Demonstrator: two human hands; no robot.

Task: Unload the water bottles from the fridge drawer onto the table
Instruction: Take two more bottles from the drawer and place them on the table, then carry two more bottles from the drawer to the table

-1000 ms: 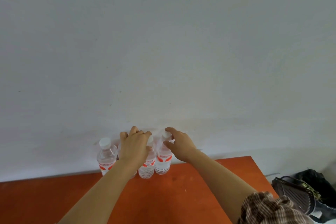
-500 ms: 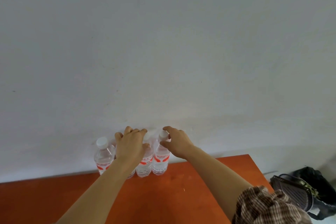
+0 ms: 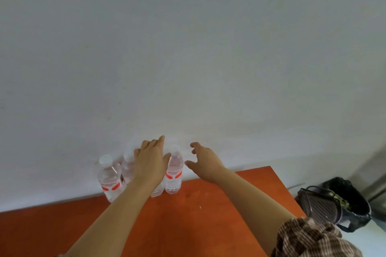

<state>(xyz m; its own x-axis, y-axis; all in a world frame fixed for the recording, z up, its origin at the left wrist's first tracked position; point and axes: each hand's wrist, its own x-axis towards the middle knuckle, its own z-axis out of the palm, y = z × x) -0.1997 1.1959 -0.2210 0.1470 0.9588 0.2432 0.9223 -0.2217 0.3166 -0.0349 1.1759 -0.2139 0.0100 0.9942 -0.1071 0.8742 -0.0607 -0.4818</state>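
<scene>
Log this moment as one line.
left hand: open, over bottles | right hand: open, holding nothing | bottles: upright on table

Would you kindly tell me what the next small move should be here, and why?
Probably draw both hands back from the row. The water bottles stand upright on the orange table by the wall; the right hand is open and clear of them, and the left hand, fingers straight, seems to grip none.

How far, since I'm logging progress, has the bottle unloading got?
Done: four water bottles stand at the back of the table. In hand: nothing; the left hand is open over them, the right hand open beside them. Left: cannot tell; fridge drawer out of view.
</scene>
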